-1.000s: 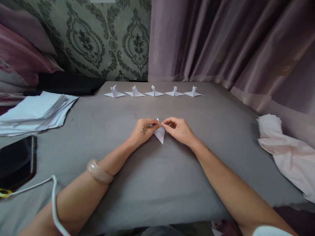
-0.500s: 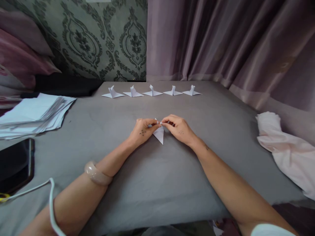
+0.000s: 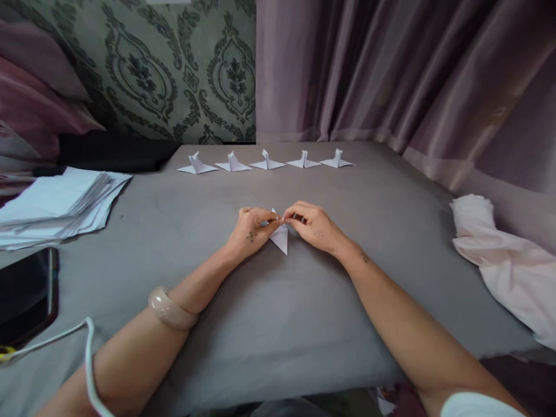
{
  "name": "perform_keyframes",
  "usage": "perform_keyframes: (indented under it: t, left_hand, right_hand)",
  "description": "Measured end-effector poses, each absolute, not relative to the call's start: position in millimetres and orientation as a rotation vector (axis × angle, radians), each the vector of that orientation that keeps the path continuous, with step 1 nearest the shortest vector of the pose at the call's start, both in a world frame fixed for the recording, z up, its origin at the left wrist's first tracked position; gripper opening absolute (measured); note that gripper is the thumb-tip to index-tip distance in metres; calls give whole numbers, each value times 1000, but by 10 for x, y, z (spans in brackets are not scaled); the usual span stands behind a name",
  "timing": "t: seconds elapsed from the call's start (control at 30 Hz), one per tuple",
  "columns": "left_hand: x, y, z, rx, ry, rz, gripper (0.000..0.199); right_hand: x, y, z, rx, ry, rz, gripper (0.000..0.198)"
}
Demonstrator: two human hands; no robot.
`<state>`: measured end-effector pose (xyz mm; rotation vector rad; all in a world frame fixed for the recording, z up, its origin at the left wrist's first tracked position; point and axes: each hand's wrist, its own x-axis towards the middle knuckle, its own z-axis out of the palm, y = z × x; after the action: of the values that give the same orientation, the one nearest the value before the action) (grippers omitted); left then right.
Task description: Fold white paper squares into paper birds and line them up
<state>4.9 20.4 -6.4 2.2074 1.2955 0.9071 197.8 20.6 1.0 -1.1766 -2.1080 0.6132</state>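
Note:
A small folded white paper crane (image 3: 280, 240) is held above the middle of the grey cloth, one pointed wing hanging toward me. My left hand (image 3: 254, 229) pinches it from the left between thumb and fingers. From the right, my right hand (image 3: 313, 226) grips a tip of the same paper, thumb pressed to forefinger. The fingertips of both hands almost meet and hide most of the folds. Farther back stands a row of several finished-looking paper cranes (image 3: 267, 161), wings spread.
A stack of white paper sheets (image 3: 56, 200) lies at the left, with a dark phone (image 3: 30, 292) and a white cable (image 3: 89, 353) nearer me. Crumpled pale pink cloth (image 3: 499, 260) rests at the right. A purple curtain (image 3: 321, 69) and patterned wall (image 3: 182, 75) close off the back.
Both hands keep their pinch on the paper crane with hardly any movement. The whole view has shifted very slightly.

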Motion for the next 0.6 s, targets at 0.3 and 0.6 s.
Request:
perform_keyframes:
  t: [0.3, 0.6]
  left_hand:
    - [53, 208, -63, 2158, 1272, 909, 16]
    - [12, 237, -114, 2061, 1431, 850, 13]
  right_hand:
    - [1947, 187, 16, -1197, -2101, 540, 13]
    - [1947, 240, -106, -1245, -1875, 481, 22]
